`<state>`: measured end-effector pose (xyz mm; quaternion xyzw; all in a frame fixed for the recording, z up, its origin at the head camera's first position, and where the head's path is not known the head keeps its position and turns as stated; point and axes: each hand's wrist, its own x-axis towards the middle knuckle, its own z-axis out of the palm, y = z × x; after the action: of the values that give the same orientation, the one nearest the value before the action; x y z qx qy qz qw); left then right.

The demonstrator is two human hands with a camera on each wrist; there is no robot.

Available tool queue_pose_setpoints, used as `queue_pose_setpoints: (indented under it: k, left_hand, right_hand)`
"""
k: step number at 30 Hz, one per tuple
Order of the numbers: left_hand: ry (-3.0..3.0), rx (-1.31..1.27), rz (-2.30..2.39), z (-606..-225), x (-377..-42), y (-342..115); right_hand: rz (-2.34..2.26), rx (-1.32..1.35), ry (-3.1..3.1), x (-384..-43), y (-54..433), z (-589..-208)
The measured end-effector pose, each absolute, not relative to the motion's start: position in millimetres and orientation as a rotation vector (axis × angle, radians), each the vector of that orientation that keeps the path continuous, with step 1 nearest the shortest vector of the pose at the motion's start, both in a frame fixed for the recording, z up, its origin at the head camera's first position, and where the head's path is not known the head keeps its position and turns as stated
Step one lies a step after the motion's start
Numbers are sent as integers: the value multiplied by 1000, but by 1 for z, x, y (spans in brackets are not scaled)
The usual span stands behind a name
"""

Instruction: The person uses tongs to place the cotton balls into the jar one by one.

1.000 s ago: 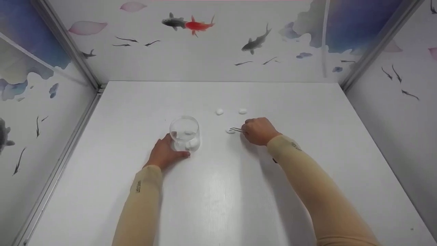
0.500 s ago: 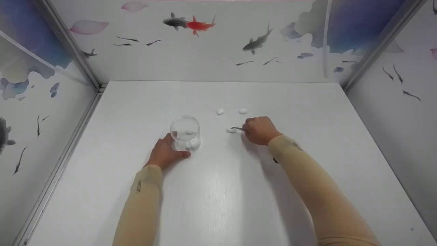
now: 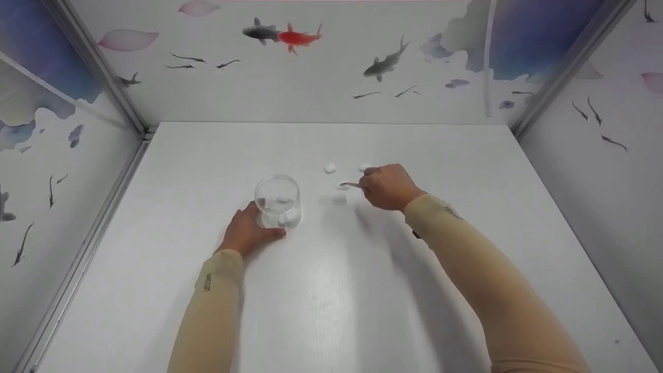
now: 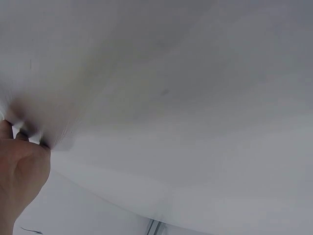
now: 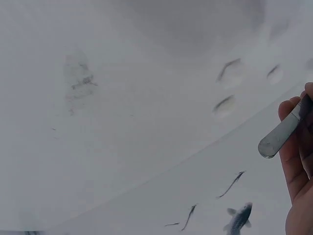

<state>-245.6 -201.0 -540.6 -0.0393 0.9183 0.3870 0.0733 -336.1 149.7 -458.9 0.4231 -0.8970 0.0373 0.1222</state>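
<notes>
In the head view my left hand point(image 3: 247, 231) holds a clear glass jar point(image 3: 277, 194) near its base, thumb in front. Small white cotton balls point(image 3: 286, 217) show through the jar's wall. My right hand point(image 3: 389, 187) pinches metal tweezers point(image 3: 352, 185), whose tips point left. At the tips is another white cotton ball point(image 3: 342, 187), raised above the table with a shadow under it. The right wrist view shows the tweezers' broad end point(image 5: 279, 139) sticking out of the hand. Only part of the left hand point(image 4: 22, 169) appears in the left wrist view; the jar is mostly out of that frame.
A cotton ball point(image 3: 330, 168) lies behind the tweezers on the white table point(image 3: 311, 300). Another cotton ball point(image 3: 363, 167) is partly covered by my right hand. Panels with painted fish point(image 3: 386, 65) stand around the back and sides.
My right hand has lifted the cotton ball off the table with the tweezers and moved slightly back and left. The left hand and jar have stayed in place.
</notes>
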Motion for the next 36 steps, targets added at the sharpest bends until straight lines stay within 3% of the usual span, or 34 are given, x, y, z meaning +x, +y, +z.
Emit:
queue_pose_setpoints:
  k: [11, 18, 36]
  left_hand:
    - [2763, -143, 1143, -544, -246, -203]
    - [2775, -137, 1152, -546, -247, -202]
    - [2786, -101, 1167, -547, -250, -203]
  right_hand:
    - [151, 1331, -2463, -326, 91, -422]
    - [138, 1428, -2404, -314, 58, -423]
    - [127, 1524, -2410, -311, 57, -437]
